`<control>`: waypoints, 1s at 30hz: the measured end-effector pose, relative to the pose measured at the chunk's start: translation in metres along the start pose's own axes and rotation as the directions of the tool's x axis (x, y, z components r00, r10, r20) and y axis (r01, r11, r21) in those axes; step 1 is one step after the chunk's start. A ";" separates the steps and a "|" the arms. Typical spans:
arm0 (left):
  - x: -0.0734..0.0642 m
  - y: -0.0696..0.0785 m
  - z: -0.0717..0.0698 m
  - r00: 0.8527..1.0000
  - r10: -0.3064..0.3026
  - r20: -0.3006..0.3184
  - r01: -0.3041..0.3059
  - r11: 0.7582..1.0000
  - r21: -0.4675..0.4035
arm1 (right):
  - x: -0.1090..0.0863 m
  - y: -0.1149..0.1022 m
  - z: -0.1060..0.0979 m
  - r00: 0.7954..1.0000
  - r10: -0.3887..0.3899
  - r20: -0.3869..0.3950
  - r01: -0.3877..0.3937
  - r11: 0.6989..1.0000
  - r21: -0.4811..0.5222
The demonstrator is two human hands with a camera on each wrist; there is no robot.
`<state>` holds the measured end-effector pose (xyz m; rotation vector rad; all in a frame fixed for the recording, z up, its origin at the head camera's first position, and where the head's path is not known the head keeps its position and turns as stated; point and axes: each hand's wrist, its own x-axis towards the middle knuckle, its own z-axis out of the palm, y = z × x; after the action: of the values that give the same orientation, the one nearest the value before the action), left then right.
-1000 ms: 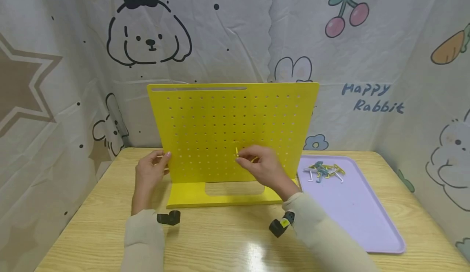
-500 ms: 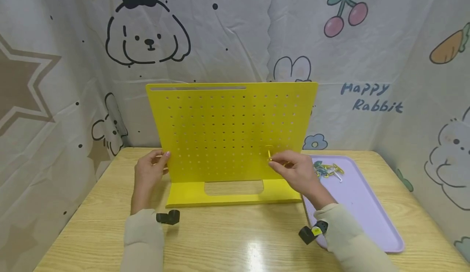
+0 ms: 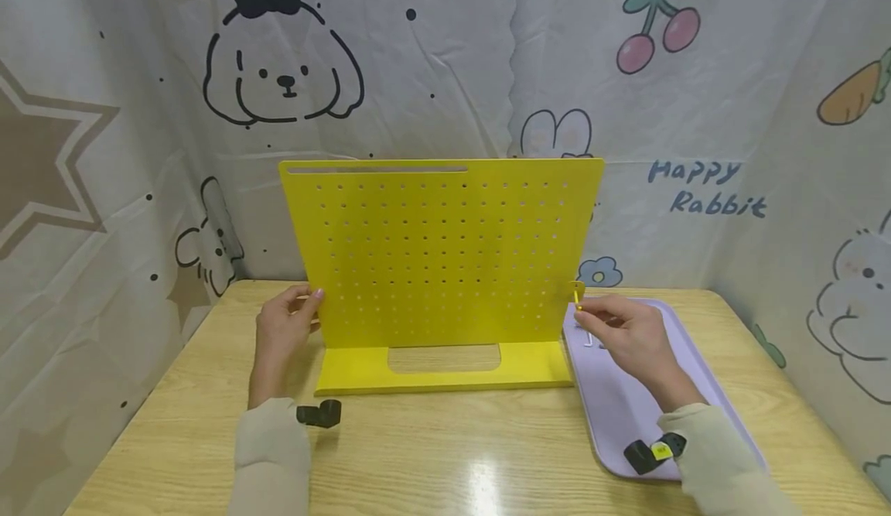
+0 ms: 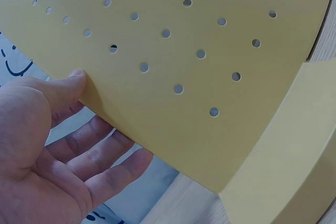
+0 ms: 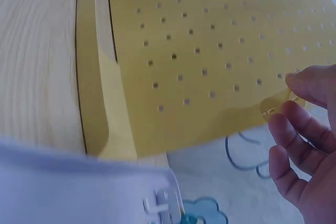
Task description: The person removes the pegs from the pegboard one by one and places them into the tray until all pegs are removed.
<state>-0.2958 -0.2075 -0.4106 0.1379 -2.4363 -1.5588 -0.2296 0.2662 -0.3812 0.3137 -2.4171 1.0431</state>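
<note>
A yellow pegboard [image 3: 390,226] stands upright on its foot on the table. At its left edge, my left hand [image 3: 281,330] holds it with the thumb on the front face and the fingers behind, as the left wrist view shows of the thumb [image 4: 71,85]. My right hand [image 3: 629,338] pinches a small yellow pegboard hook [image 3: 577,293] just off the board's right edge. The right wrist view has the hook's rounded plate [image 5: 269,110] between thumb and fingers, overlapping the board's edge there.
A lilac tray [image 3: 612,431] lies to the right of the board, under my right hand. A white hook [image 3: 589,340] shows in it; other hooks there are mostly hidden by the hand. A printed cloth [image 3: 431,59] hangs behind the wooden table [image 3: 404,454].
My right hand has carried the yellow hook rightward, from in front of the board's middle to beyond its right edge over the tray. My left hand has stayed at the left edge.
</note>
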 end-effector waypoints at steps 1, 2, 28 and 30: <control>0.000 0.000 0.000 1.000 0.003 -0.002 -0.003 1.000 -0.001 | -0.001 0.002 -0.003 1.000 0.001 -0.004 -0.001 1.000 -0.011; 0.000 0.000 0.000 1.000 0.002 -0.003 -0.003 1.000 -0.003 | -0.002 0.004 -0.006 1.000 0.002 -0.008 -0.002 1.000 -0.019; 0.001 0.001 -0.001 1.000 -0.007 0.002 0.007 1.000 0.010 | -0.014 0.069 -0.035 0.949 0.303 0.084 -0.275 0.929 -0.248; 0.001 0.001 0.000 1.000 -0.007 0.001 0.007 1.000 0.011 | -0.014 0.074 -0.035 0.945 0.314 0.094 -0.282 0.925 -0.253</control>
<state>-0.2968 -0.2078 -0.4095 0.1474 -2.4484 -1.5488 -0.2342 0.3423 -0.4135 -0.0750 -2.7381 0.8625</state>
